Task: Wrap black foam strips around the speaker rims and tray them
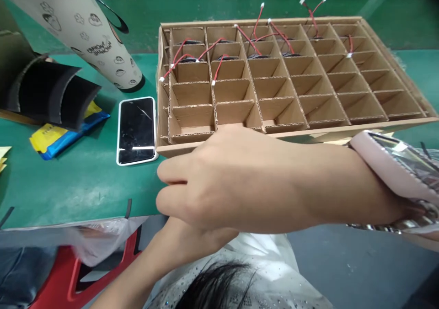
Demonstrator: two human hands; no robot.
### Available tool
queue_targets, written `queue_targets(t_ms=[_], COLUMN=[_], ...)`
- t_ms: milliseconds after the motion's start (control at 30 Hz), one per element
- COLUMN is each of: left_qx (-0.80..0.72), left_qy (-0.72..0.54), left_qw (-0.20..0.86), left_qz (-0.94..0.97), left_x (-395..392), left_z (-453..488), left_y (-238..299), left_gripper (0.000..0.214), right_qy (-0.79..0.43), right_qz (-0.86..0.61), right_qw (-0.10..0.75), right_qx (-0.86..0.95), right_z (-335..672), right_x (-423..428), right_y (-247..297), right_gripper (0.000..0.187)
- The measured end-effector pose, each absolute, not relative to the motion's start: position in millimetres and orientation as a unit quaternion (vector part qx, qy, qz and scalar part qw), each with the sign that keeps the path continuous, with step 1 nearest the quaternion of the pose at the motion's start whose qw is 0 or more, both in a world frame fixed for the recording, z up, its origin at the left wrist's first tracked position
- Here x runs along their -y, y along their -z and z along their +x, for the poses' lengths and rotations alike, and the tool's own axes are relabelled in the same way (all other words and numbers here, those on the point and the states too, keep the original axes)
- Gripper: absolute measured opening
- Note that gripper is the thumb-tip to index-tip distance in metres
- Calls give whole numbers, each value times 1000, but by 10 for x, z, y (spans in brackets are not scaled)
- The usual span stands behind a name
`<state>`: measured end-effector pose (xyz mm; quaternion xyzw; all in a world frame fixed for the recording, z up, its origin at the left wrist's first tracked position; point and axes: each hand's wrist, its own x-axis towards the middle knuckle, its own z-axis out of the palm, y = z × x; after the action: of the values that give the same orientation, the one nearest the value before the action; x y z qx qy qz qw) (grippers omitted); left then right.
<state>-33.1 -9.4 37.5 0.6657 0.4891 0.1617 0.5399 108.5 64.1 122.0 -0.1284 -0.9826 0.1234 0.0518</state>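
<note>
My right hand (233, 181) reaches in from the right, in a pink cuff, and hangs over the near edge of the green table (68, 185), just in front of a cardboard box (260, 133). Its back faces me. Thumb and fingers curl together at the left end, and what they hold is hidden. My left forearm (154, 263) rises from the lower left and passes under the right hand, so my left hand is covered. The box is split into a grid of cells. Small black fans with red wires (187, 60) sit in the far cells, while the near cells are bare.
A white-edged phone (136, 130) lies face up left of the box. Further left are curved black corrugated pieces (44, 94) and a yellow-blue packet (65, 133). A beige printed sleeve-like shape (85, 30) slants in at top left. A red stool (103, 272) and clear plastic (96, 236) sit below the table edge.
</note>
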Motion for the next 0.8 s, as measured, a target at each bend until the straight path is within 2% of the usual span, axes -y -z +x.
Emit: queue_targets(t_ms=[167, 300, 367, 500, 633, 800], left_qx=[-509, -512, -510, -509, -559, -599], left_qy=[-186, -176, -170, -184, -211, -181], left_qw=[525, 534, 539, 537, 521, 520], left_qz=[656, 649, 648, 647, 610, 582], left_x=[195, 273, 295, 334, 376, 324], left_z=[-354, -379, -387, -401, -393, -371], left_y=[-300, -210, -178, -154, -206, -305], left_gripper=[15, 6, 9, 3, 15, 23], right_qy=[-135, -112, -111, -121, -118, -118], right_qz=[-116, -99, -102, -107, -106, -97], right_qw=[49, 89, 105, 100, 82, 77], right_qx=[983, 985, 983, 982, 984, 985], right_z=[1091, 1093, 1101, 1095, 1067, 1057], right_x=[-635, -627, -621, -609, -613, -657], right_y=[-1140, -1063, -1036, -1036, -1074, -1094], right_gripper=[22, 21, 18, 14, 21, 26])
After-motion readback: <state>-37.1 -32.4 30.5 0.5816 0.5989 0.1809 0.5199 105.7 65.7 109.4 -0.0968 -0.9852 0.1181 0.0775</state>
